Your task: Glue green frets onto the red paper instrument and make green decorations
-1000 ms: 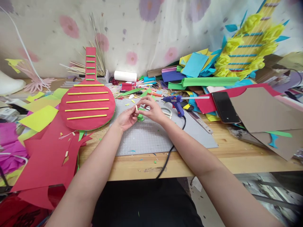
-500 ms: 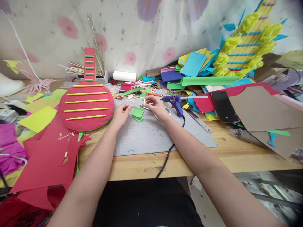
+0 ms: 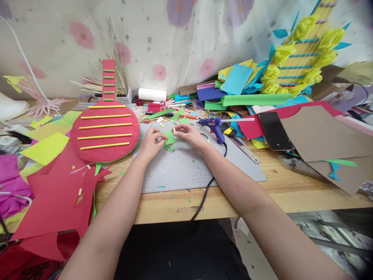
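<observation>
My right hand (image 3: 190, 135) pinches a short pale stick piece (image 3: 174, 130) between thumb and fingertips, above the grey cutting mat (image 3: 180, 171). Just left of it, my left hand (image 3: 152, 143) has its fingers bent and a little apart at the edge of a small pile of green paper pieces (image 3: 170, 137). The fingers partly cover the pile; whether they grip a piece is hard to see. Behind my right wrist lies a roll of tape (image 3: 206, 136), partly hidden. A purple glue gun (image 3: 215, 128) with a clear glue stick rests to the right of that hand.
A red round paper instrument shape (image 3: 106, 132) with yellow strips stands at left, above red paper sheets (image 3: 55, 194). At right are a metal ruler (image 3: 247, 151), a phone (image 3: 276, 131) and grey-brown card (image 3: 323, 134). The glue gun's black cord (image 3: 208, 188) crosses the mat.
My left hand has moved right and onto the edge of the green paper pieces, its fingers parting from a pinch. My right hand has shifted slightly left and down with the stick piece.
</observation>
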A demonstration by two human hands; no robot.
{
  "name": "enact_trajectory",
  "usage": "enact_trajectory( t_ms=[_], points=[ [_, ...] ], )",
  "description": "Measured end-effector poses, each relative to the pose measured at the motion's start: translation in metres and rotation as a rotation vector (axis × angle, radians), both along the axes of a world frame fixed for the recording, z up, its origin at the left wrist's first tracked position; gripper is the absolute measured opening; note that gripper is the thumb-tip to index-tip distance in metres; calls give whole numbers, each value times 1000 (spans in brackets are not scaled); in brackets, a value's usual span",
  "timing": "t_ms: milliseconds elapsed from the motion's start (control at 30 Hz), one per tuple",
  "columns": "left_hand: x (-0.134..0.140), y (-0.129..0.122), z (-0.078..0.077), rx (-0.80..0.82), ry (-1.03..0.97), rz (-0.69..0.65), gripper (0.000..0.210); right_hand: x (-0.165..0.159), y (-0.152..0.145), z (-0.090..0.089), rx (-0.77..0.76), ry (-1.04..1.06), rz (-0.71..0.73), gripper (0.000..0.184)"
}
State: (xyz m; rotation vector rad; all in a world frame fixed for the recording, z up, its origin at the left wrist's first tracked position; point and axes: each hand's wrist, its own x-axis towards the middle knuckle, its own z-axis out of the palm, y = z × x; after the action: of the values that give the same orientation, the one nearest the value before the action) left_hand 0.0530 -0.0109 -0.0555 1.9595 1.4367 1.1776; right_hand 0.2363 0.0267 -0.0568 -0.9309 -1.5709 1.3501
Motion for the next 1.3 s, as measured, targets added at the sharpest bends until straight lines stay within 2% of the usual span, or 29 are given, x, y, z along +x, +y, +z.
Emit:
enact_trajectory(
  t_ms=[133, 300, 433, 533, 600, 733, 867, 1100, 1233, 1300],
  points=[
    [0, 1, 1, -28, -238, -10, 16, 0, -4, 4, -54, 61, 92, 34],
    [6, 3, 0, -98, -417, -3, 14, -3, -4, 3, -28, 77, 91, 35],
    [9, 2, -3, -225, -569, 8, 8, -7, -5, 2, 111, 43, 21, 34],
    [9, 4, -5, -282, -568, 40, 9, -9, -10, 3, 294, -98, -2, 27],
    [8, 5, -5, -310, -591, 54, 24, -11, -14, 3, 410, -210, -11, 23],
    [9, 4, -1, -389, -712, 98, 72, -13, -19, 1, 547, -373, -15, 21],
    [13, 1, 5, -466, -731, 80, 84, -14, -21, 2, 591, -472, -5, 21],
    [11, 0, 7, -496, -732, 33, 78, -13, -18, 2, 550, -465, -24, 20],
    [7, 1, 8, -447, -731, 31, 68, -9, -8, -1, 322, -194, -134, 25],
    [6, 1, 9, -409, -723, 36, 61, -5, -4, 0, 197, -4, -107, 29]
  ],
)
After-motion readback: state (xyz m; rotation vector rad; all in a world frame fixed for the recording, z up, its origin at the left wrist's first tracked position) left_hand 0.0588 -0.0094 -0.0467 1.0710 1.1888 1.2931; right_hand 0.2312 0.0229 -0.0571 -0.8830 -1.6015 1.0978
